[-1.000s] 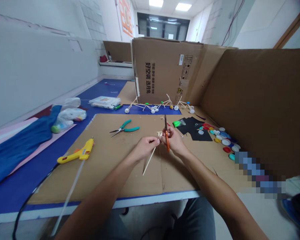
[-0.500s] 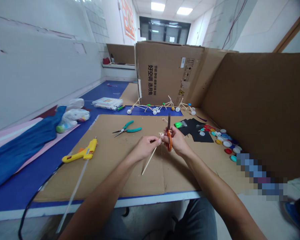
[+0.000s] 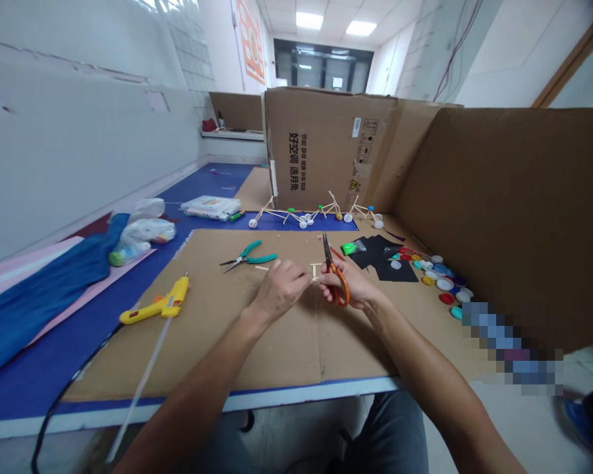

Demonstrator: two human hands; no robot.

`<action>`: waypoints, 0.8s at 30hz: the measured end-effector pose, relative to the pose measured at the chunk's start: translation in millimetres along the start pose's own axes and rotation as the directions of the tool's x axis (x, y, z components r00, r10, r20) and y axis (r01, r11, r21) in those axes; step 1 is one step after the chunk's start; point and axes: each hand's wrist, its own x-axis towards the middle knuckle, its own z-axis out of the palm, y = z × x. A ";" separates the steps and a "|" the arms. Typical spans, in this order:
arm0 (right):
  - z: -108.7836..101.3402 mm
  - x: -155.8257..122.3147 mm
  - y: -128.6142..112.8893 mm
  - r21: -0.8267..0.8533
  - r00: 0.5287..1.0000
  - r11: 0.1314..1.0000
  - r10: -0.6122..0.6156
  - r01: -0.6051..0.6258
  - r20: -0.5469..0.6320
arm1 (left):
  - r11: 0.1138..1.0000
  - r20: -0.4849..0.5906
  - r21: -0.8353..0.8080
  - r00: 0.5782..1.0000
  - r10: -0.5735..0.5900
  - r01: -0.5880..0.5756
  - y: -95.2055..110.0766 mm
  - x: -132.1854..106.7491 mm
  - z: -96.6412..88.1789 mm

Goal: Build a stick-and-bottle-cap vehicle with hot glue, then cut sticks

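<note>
Well, the main risk sits between the hands: the orange-handled scissors (image 3: 340, 291) in the right hand (image 3: 350, 283) have their pointed blades raised just beside the small wooden stick piece (image 3: 316, 270). A slip at such close quarters could nick the left hand (image 3: 279, 288), and hard squeezing could split the thin wood or send the little piece flying into the clutter.

The left fingers (image 3: 296, 280) are curled closely together and seem to pinch a thin wooden stick (image 3: 263, 268) that pokes out toward the pliers; whether they also touch the small piece is hard to tell. The right fingers (image 3: 333, 282) are wrapped around the scissors' handles, and the blades look nearly closed.

All this happens above a cardboard sheet (image 3: 286, 342) on the blue tabletop (image 3: 29, 401), toward the sheet's far edge and about midway along it. Teal-handled needle-nose pliers (image 3: 247, 259) lie left of the hands, a yellow hot glue gun (image 3: 154, 308) sits near the sheet's left edge, and black sheets (image 3: 383, 260) and plastic bottle caps (image 3: 439, 284) lie toward its right side.
</note>
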 end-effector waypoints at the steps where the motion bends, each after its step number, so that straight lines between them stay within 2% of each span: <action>1: 1.0 0.7 1.3 -0.005 1.000 1.000 -0.020 0.020 -0.012 | 1.000 -0.023 0.018 1.000 -0.018 0.018 -0.6 -0.5 -0.1; 3: 3.8 2.2 4.0 -0.039 0.988 0.991 -0.129 0.126 -0.079 | 0.994 -0.114 0.011 0.987 -0.111 0.113 -1.0 -1.3 0.6; 4: 5.5 2.9 5.5 -0.074 0.967 0.976 -0.215 0.207 -0.134 | 0.982 -0.178 -0.025 0.965 -0.190 0.189 -0.8 -1.5 1.8; 6: 9.5 4.3 9.8 -0.162 0.883 0.916 -0.397 0.366 -0.250 | 0.914 -0.268 -0.201 0.878 -0.398 0.353 0.6 -1.1 6.4; 7: 11.7 5.1 13.0 -0.204 0.838 0.885 -0.463 0.419 -0.290 | 0.841 -0.250 -0.340 0.822 -0.512 0.420 1.8 -0.3 9.8; 9: 16.2 7.0 21.7 -0.274 0.783 0.842 -0.536 0.465 -0.316 | 0.597 -0.080 -0.627 0.721 -0.689 0.501 5.5 2.2 17.4; 11: 20.6 9.4 32.4 -0.324 0.768 0.816 -0.568 0.479 -0.295 | 0.318 0.135 -0.792 0.657 -0.742 0.522 9.9 5.5 23.9; 12: 22.5 10.7 37.7 -0.344 0.768 0.806 -0.577 0.481 -0.279 | 0.215 0.206 -0.828 0.638 -0.742 0.518 12.0 7.1 26.0; 14: 25.3 13.1 46.2 -0.367 0.770 0.796 -0.584 0.481 -0.258 | 0.096 0.278 -0.861 0.620 -0.734 0.500 14.5 9.5 27.6; 16: 25.9 14.8 50.5 -0.366 0.780 0.804 -0.571 0.469 -0.255 | 0.038 0.318 -0.871 0.620 -0.718 0.490 13.7 10.5 26.4; 18: 24.1 15.4 51.0 -0.351 0.805 0.819 -0.545 0.453 -0.233 | 0.008 0.347 -0.869 0.622 -0.702 0.494 9.7 10.3 23.7; 21: 19.2 15.3 49.0 -0.350 0.850 0.823 -0.513 0.447 -0.119 | -0.016 0.367 -0.862 0.603 -0.708 0.506 0.5 9.1 18.8; 24: 15.9 15.5 48.0 -0.369 0.850 0.802 -0.524 0.470 -0.055 | -0.062 0.408 -0.850 0.579 -0.706 0.523 -6.1 8.5 13.7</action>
